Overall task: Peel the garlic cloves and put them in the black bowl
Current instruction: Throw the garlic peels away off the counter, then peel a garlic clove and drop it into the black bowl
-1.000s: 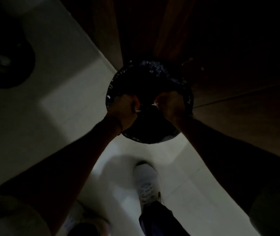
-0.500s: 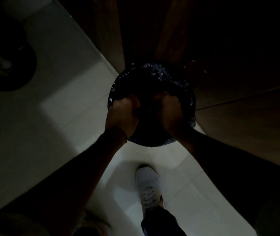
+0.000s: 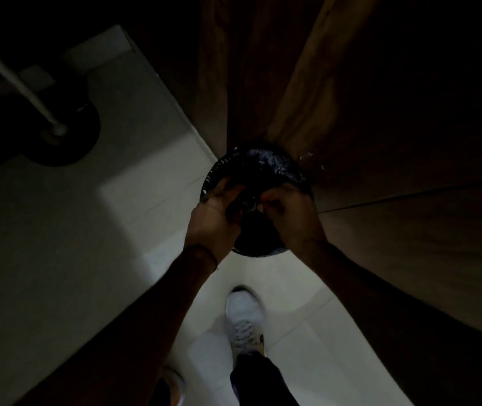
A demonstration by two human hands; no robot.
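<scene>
Your left hand and right hand are held close together, fingertips almost meeting, right above the mouth of a round black bin with a crinkled, glossy plastic liner. The fingers of both hands curl inward toward the gap between them. The light is too dim to show what they close on, so you cannot tell whether either hand holds anything, nor where the garlic is. If a clove is there, it is lost in the shadow between your fingertips. Your hands cover the near half of the bin's opening, and its inside reads only as blackness. A thin band circles your left wrist. The bin stands on a pale tiled floor, tight against dark wooden cabinet fronts that fill the far and right sides and fade into black at the frame's edge. A few pale flecks lie on the wood just beside the bin's rim, too small to name. Your white shoe is planted on the tiles near the bin, with a dark trouser leg cut off at the bottom. To the left the floor lies open as far as a dark round base carrying a slanted pale pole, well apart from your hands.
</scene>
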